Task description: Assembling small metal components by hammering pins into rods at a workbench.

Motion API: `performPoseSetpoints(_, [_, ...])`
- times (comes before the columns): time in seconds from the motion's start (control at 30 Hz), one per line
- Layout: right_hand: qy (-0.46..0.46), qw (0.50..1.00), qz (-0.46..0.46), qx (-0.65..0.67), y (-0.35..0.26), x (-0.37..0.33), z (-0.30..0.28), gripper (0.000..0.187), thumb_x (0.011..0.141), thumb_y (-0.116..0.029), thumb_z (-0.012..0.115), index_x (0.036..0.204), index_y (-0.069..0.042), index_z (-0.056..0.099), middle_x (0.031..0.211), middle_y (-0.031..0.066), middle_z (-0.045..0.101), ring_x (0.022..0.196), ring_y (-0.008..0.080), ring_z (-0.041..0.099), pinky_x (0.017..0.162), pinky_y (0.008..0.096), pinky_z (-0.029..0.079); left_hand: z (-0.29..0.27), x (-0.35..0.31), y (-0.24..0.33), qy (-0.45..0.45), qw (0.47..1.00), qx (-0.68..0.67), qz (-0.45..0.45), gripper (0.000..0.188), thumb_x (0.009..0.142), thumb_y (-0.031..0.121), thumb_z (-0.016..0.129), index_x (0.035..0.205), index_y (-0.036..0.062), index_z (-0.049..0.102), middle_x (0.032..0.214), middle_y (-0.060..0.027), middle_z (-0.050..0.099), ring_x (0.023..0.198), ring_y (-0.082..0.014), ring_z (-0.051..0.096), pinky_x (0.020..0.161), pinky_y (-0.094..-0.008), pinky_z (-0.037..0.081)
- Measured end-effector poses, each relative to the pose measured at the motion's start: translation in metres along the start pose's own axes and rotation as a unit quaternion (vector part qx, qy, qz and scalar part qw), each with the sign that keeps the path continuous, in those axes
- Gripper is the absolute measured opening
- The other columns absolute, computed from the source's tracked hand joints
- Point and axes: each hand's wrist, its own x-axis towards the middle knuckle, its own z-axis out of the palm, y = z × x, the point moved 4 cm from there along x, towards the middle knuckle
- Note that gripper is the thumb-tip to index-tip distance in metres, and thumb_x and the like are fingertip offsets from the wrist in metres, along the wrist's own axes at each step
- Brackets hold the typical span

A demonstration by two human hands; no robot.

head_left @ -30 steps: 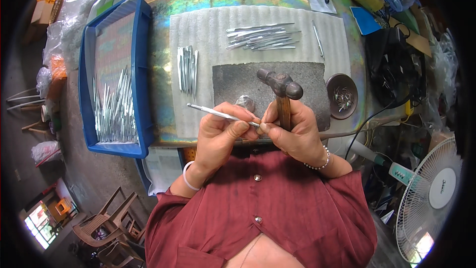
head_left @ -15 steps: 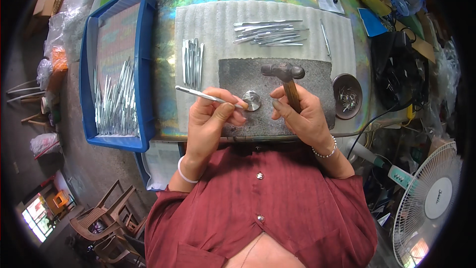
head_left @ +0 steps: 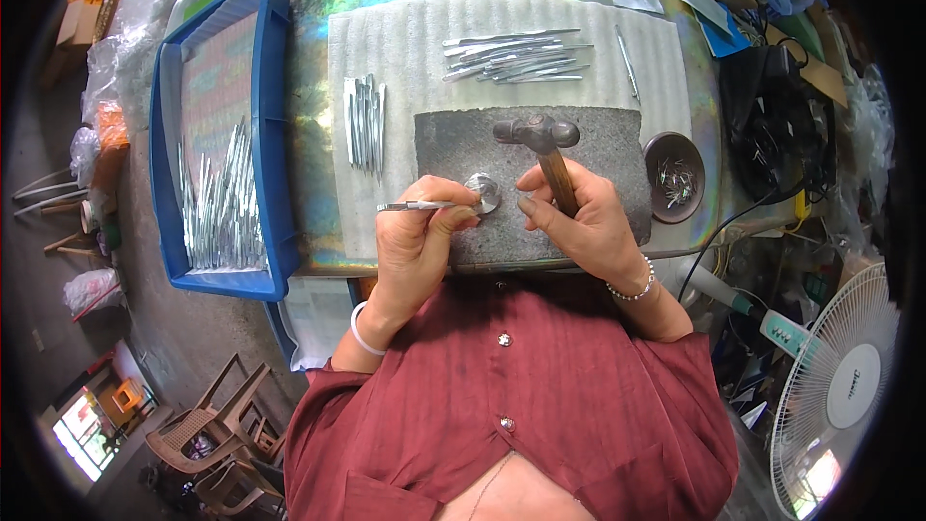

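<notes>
My left hand (head_left: 415, 239) pinches a slim silvery metal rod (head_left: 413, 205), held nearly level. Its right end is at a small round metal block (head_left: 486, 189), partly covered by my fingertips. The block rests on a dark grey stone slab (head_left: 446, 140). In my right hand (head_left: 586, 220) is a hammer (head_left: 558, 174), its wooden handle between thumb and palm and its steel head pointing away from me over the slab. My right thumb and forefinger are close together beside the block; whether a small piece is between them, I cannot tell.
Similar rods lie in a far pile (head_left: 516, 56) and a left pile (head_left: 365, 125) on a white foam sheet (head_left: 405, 24). Left stands a blue tray (head_left: 274, 135) of rods. Right of the slab sits a brown bowl (head_left: 653, 159) with tiny metal pins. A fan (head_left: 849, 386) stands at right.
My left hand has turned the rod from slanting to nearly level and brought it closer to the round block. The hammer stays in my right hand; the whole view has shifted slightly.
</notes>
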Motion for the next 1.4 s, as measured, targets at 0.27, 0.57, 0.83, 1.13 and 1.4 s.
performPoseSetpoints(0.27, [0.005, 0.998, -0.024, -0.055, -0.011, 0.0, -0.001, 0.019, 0.084, -0.009, 0.065, 0.099, -0.001, 0.057, 0.067, 0.0007, 0.055, 0.06, 0.0047, 0.049, 0.055, 0.0236, 0.042, 0.003, 0.001, 0.004, 0.035, 0.998, 0.038, 0.038, 0.009, 0.086, -0.008, 0.057, 0.093, -0.003, 0.062, 0.084, -0.0093, 0.061, 0.072, -0.014, 0.062, 0.062, -0.0239, 0.053])
performPoseSetpoints(0.57, [0.014, 0.999, -0.038, -0.032, -0.009, -0.001, -0.001, 0.025, 0.082, -0.006, 0.064, 0.106, -0.002, 0.054, 0.072, 0.0024, 0.058, 0.066, 0.0065, 0.055, 0.061, 0.0243, 0.046, 0.002, 0.002, 0.005, 0.023, 0.999, 0.039, 0.028, 0.009, 0.085, -0.009, 0.058, 0.091, -0.0026, 0.061, 0.083, -0.0104, 0.062, 0.071, -0.0168, 0.063, 0.063, -0.0255, 0.053])
performPoseSetpoints(0.83, [-0.033, 0.996, -0.043, 0.066, -0.022, -0.008, 0.006, 0.032, 0.088, -0.004, 0.062, 0.117, -0.001, 0.048, 0.083, 0.0056, 0.059, 0.071, 0.0093, 0.057, 0.064, 0.0251, 0.047, 0.017, 0.001, 0.028, 0.003, 0.937, 0.297, 0.183, 0.028, 0.07, -0.013, 0.058, 0.094, 0.0006, 0.061, 0.083, -0.0129, 0.063, 0.069, -0.0271, 0.064, 0.059, -0.034, 0.052])
performPoseSetpoints(1.13, [-0.144, 0.913, -0.348, -0.157, -0.107, 0.0, 0.028, 0.016, 0.075, 0.001, 0.072, 0.088, 0.0, 0.062, 0.071, 0.0108, 0.056, 0.062, 0.0264, 0.058, 0.054, 0.0292, 0.046, 0.016, 0.006, 0.041, -0.035, 0.92, 0.317, 0.227, 0.018, 0.068, 0.003, 0.063, 0.085, 0.0072, 0.06, 0.082, -0.0102, 0.062, 0.063, -0.0287, 0.061, 0.05, -0.0382, 0.048])
performPoseSetpoints(1.4, [-0.13, 0.945, -0.215, -0.211, -0.125, -0.034, 0.004, 0.04, 0.079, 0.006, 0.064, 0.116, 0.003, 0.049, 0.089, 0.0161, 0.061, 0.072, 0.0234, 0.064, 0.059, 0.0326, 0.051, 0.007, -0.001, 0.019, 0.004, 0.924, 0.3, 0.239, 0.02, 0.07, -0.005, 0.058, 0.088, 0.0038, 0.056, 0.083, -0.0091, 0.058, 0.063, -0.0286, 0.061, 0.05, -0.0375, 0.049])
